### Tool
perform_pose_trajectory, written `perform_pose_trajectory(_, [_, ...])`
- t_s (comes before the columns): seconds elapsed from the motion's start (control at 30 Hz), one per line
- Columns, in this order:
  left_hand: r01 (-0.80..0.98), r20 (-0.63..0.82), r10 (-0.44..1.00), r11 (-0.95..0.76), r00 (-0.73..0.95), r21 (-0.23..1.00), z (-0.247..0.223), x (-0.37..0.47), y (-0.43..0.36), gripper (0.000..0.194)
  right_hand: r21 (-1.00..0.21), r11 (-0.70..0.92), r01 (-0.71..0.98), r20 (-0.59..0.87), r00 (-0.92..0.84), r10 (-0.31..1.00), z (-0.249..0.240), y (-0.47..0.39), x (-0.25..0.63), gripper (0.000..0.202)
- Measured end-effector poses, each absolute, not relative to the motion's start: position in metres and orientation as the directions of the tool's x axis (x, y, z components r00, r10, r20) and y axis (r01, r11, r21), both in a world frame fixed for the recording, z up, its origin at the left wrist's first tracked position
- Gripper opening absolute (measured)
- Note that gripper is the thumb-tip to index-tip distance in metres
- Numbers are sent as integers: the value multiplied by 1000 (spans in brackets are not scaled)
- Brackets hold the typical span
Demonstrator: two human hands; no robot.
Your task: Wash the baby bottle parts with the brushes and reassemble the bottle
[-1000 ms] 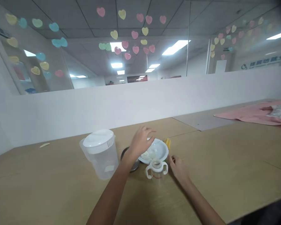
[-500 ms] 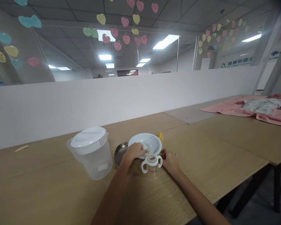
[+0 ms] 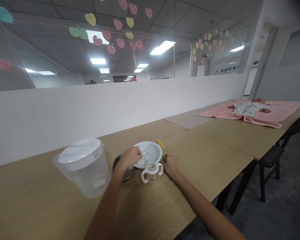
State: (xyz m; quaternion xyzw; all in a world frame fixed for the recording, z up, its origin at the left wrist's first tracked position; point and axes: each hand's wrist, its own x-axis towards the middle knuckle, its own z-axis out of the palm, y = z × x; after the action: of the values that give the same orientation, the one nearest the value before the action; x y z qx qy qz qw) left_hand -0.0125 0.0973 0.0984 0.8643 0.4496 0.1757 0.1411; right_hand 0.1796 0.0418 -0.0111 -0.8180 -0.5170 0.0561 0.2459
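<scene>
My left hand is closed in a pinch over the left rim of a white bowl; what it grips is too small to name. Clear pieces lie in the bowl under it. My right hand is closed at the bowl's right side, on the green end of a yellow-and-green item. Between my hands a clear bottle with two white handles stands upright, its top uncovered. A round metal dish sits partly hidden beneath my left wrist.
A large clear pitcher with a white lid stands left of the metal dish. Farther right, a doll lies on a pink cloth. A black chair is beyond the table's right edge.
The view has turned right, so most things sit farther left. My left hand has lifted from inside the bowl toward its left rim. My right hand remains by the yellow-and-green item.
</scene>
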Motion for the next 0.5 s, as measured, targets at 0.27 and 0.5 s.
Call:
perform_pose_trajectory(0.27, [594,287,815,-567,503,570,107,-24,97,21,-637,-346,688,166,562,811,-19,49,194,28])
perform_pose_trajectory(0.5, [270,372,881,-449,293,852,112,-29,99,26,-777,-208,594,280,623,731,-25,53,204,41])
